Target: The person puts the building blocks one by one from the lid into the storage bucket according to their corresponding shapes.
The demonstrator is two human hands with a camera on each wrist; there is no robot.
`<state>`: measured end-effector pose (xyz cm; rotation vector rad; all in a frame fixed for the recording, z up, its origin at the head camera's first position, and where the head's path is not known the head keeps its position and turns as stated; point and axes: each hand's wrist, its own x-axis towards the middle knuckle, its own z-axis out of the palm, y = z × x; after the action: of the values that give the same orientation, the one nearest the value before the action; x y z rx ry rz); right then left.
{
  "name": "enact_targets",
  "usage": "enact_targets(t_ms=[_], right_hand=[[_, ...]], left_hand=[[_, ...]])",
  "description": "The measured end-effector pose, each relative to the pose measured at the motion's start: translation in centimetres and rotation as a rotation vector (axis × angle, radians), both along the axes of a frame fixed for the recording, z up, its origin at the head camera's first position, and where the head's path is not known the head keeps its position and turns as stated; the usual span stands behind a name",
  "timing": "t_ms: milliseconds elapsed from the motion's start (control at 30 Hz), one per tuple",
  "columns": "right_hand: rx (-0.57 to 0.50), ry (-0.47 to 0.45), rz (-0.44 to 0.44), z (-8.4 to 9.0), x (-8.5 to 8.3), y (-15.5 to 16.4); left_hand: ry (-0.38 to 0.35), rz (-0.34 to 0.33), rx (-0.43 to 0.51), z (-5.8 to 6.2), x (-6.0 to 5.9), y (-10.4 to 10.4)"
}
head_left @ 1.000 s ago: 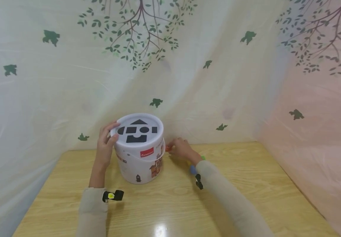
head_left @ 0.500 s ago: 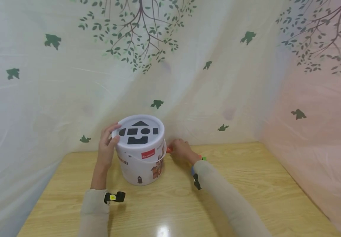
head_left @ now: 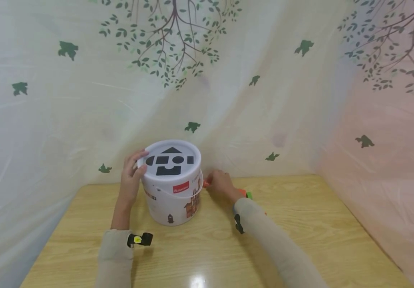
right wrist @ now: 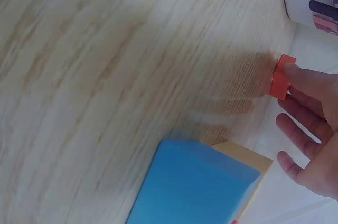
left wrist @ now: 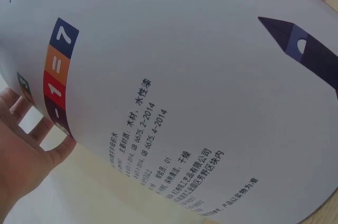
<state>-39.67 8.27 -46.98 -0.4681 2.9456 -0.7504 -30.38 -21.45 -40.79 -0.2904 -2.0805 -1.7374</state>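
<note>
A white lidded bucket [head_left: 169,200] with black shapes on its lid stands upright at the table's back. My left hand [head_left: 131,178] holds its upper left side, the fingertips reaching onto the lid's rim. The left wrist view shows that hand [left wrist: 24,150] against the bucket's printed wall [left wrist: 174,49]. Right of the bucket, my right hand [head_left: 221,185] pinches a small red block [head_left: 206,183]. Up close, the thumb lies on the red block [right wrist: 281,78], which is down at the table surface. The other fingers are bent and spread apart.
By my right wrist lie an orange block [head_left: 242,192] and a green block [head_left: 249,195], partly covered by the sleeve. A blue block [right wrist: 193,187] and a tan one [right wrist: 247,156] sit near the right hand. A patterned curtain [head_left: 228,120] hangs behind the table [head_left: 300,208].
The head view has shifted slightly. My right wrist has moved a little, so more of the orange and green blocks shows beside it. The left hand stays on the bucket.
</note>
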Motion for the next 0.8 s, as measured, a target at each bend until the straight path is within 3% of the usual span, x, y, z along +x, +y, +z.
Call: enact_targets(t_ms=[267, 600, 800], right_hand=[[0.017, 0.007, 0.047, 0.4, 0.5, 0.3], [0.133, -0.019, 0.192, 0.7, 1.0, 1.5], [0.152, -0.029, 0.267, 0.4, 2.1, 2.4]], left_hand=[[-0.005, 0.002, -0.002, 0.0, 0.0, 0.1], [-0.002, 0.003, -0.004, 0.2, 0.1, 0.2], [0.003, 0.002, 0.002, 0.1, 0.1, 0.2]])
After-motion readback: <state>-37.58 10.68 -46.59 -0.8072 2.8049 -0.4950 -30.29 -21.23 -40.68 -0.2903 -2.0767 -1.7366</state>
